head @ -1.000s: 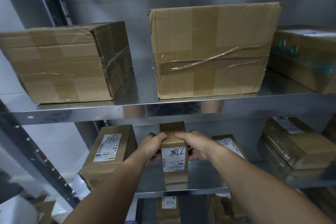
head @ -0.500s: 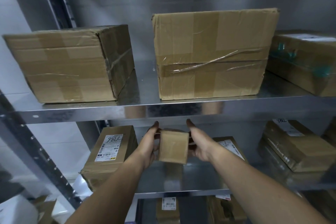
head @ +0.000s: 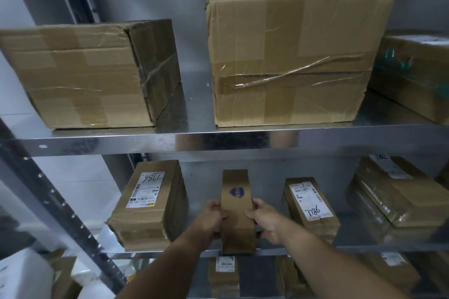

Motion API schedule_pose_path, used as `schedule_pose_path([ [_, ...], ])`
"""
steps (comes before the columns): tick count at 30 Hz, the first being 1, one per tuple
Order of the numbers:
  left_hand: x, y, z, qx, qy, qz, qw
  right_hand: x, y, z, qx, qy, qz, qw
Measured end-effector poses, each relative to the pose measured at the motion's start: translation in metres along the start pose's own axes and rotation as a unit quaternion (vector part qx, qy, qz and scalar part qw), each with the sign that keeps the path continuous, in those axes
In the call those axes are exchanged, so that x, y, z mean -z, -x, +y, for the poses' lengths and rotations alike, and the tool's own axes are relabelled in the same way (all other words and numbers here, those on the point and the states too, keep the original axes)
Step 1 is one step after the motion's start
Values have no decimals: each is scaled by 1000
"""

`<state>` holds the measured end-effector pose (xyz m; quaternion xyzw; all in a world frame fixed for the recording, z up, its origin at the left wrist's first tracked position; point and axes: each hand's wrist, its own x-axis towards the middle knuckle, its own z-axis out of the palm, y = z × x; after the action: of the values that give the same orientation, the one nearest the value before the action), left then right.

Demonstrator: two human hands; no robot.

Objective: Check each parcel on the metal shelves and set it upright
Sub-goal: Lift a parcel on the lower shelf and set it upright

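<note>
Half a second ago the small parcel was held up showing a plain square face; now it stands upright at the front edge of the middle shelf, a purple mark on the side facing the camera. Both hands clasp its lower half: left hand and right hand, fingers wrapped on its sides. Labelled parcels stand either side, the left one marked 7786.

Upper shelf: left carton and centre carton, apart.
Middle shelf: narrow parcel at front edge, between left parcel and right parcel.
</note>
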<state>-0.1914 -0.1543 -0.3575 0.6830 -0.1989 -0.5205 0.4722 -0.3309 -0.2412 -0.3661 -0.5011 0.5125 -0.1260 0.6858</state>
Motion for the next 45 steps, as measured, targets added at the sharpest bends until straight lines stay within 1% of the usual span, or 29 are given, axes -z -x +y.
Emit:
schedule_pose_path([
  [4,-2,0,-6,-7,-4,2,1000,-5,-6,10,-4,-13,20,1000],
  [6,-4,0,-10,-5,-16,6,1000,-7,-6,16,-3,3,34,999],
  [9,-8,-2,-17,-21,-71,16,997,-10,-12,28,1,30,58,998],
  [12,-10,-6,-18,-27,-98,31,994,-10,-18,32,0,47,64,997],
  [17,-13,-12,-12,-4,-140,38,989,-13,-24,30,12,80,84,993],
  [22,-16,-9,-13,1,-173,52,984,-15,-26,29,12,102,101,990],
  [26,-17,-5,-10,0,-184,61,981,-15,-25,29,4,79,92,993],
  [28,-15,-1,-9,5,-152,51,987,-12,-22,28,3,63,78,995],
  [30,-13,5,-9,17,-75,39,996,-8,-19,28,5,34,66,997],
  [34,-8,11,-7,10,44,59,997,0,-14,20,4,-59,35,998],
  [37,-4,13,-3,32,86,35,995,0,-10,7,6,-126,4,992],
  [39,-1,14,0,57,119,16,991,0,-8,3,11,-147,-13,989],
  [41,0,14,4,60,150,-9,987,2,-6,0,16,-161,-30,986],
  [43,2,13,7,54,156,3,986,6,-8,2,19,-172,-32,984],
  [45,5,12,10,37,143,20,989,6,-8,1,38,-168,-15,985],
])
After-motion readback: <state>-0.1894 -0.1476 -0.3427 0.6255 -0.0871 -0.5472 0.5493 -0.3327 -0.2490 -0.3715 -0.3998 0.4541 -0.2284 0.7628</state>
